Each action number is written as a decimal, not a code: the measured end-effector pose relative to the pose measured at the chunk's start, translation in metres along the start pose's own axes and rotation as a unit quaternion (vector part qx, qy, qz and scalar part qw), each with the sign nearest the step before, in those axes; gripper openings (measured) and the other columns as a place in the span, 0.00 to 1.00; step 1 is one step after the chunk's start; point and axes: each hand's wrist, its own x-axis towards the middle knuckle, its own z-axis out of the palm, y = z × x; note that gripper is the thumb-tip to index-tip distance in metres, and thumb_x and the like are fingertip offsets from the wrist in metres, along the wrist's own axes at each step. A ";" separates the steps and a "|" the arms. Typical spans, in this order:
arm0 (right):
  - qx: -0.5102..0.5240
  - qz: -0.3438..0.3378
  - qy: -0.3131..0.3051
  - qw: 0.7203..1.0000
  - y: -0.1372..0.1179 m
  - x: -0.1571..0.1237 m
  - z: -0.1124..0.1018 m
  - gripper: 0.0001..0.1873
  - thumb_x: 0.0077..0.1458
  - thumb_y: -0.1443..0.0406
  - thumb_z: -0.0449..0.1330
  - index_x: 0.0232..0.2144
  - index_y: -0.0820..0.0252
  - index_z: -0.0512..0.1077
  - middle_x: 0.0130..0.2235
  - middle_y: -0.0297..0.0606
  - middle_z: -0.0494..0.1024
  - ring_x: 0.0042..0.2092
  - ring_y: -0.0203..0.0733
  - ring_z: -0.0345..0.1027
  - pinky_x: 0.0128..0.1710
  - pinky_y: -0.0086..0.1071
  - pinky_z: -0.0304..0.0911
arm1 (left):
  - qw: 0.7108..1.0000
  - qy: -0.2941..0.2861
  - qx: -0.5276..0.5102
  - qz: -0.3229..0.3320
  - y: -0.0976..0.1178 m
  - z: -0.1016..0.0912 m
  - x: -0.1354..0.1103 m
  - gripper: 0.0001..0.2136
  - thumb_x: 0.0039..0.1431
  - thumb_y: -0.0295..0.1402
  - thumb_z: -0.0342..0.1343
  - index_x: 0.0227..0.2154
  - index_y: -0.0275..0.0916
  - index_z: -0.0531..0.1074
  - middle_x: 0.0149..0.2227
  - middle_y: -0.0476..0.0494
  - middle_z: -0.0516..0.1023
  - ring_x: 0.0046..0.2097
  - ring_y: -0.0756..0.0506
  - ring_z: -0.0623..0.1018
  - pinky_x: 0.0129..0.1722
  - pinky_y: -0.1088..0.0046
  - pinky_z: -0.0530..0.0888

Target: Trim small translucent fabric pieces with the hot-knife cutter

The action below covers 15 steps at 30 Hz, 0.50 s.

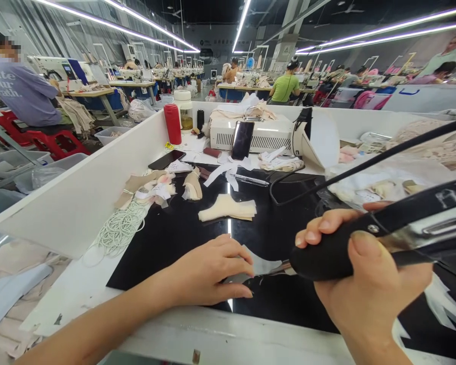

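Observation:
My right hand [365, 274] is wrapped round the thick black handle of a hot knife [327, 258], whose narrow metal tip points left. That tip meets the edge of a sheer white fabric piece [264, 264] lying on the black board [167, 243]. My left hand [218, 268] holds the piece down, fingers curved over it and thumb apart on the near side; part of it is hidden underneath. Just beyond lies a small stack of cream cut pieces [228, 208].
Pale cord [119, 228] and fabric scraps [157, 190] lie at left. Behind the board are a phone [243, 140], a white vented box [220, 133], a red bottle [172, 124] and a pen [251, 179]. A black cable [349, 175] crosses at right. Co-workers sit at sewing machines beyond the white partition [61, 203].

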 end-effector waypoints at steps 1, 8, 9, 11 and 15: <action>0.000 -0.003 -0.002 1.000 0.002 0.000 -0.001 0.23 0.46 0.59 0.77 0.42 0.51 0.73 0.28 0.28 0.76 0.27 0.41 0.68 0.23 0.35 0.72 | 1.000 -0.007 0.005 0.001 0.000 0.002 0.000 0.13 0.67 0.38 0.63 0.50 0.37 0.78 0.53 0.38 0.78 0.54 0.41 0.76 0.63 0.60 0.68; 0.001 -0.009 -0.028 1.000 0.012 -0.008 -0.006 0.21 0.54 0.61 0.74 0.46 0.52 0.70 0.32 0.29 0.76 0.29 0.40 0.71 0.27 0.36 0.73 | 0.997 -0.046 0.061 0.004 -0.003 0.007 -0.001 0.18 0.67 0.39 0.62 0.56 0.39 0.77 0.55 0.37 0.76 0.53 0.39 0.75 0.64 0.57 0.68; -0.001 -0.008 -0.029 1.000 0.013 -0.008 -0.006 0.21 0.54 0.62 0.73 0.46 0.52 0.70 0.33 0.29 0.76 0.30 0.40 0.71 0.27 0.36 0.73 | 0.997 -0.046 0.062 0.004 -0.003 0.007 -0.001 0.17 0.67 0.39 0.62 0.55 0.39 0.77 0.55 0.37 0.76 0.53 0.39 0.75 0.63 0.58 0.69; -0.008 -0.007 -0.030 0.999 0.015 -0.009 -0.008 0.21 0.55 0.62 0.73 0.48 0.51 0.69 0.34 0.30 0.76 0.31 0.40 0.71 0.28 0.36 0.72 | 0.997 -0.046 0.062 0.002 -0.003 0.007 -0.001 0.17 0.67 0.39 0.62 0.55 0.39 0.77 0.55 0.38 0.76 0.53 0.39 0.74 0.61 0.60 0.70; -0.016 -0.015 -0.039 0.999 0.018 -0.010 -0.009 0.21 0.57 0.62 0.72 0.49 0.52 0.69 0.34 0.30 0.75 0.31 0.40 0.71 0.28 0.37 0.72 | 0.997 -0.050 0.057 -0.002 -0.004 0.007 -0.001 0.17 0.67 0.39 0.62 0.55 0.40 0.77 0.55 0.38 0.76 0.54 0.39 0.74 0.62 0.59 0.69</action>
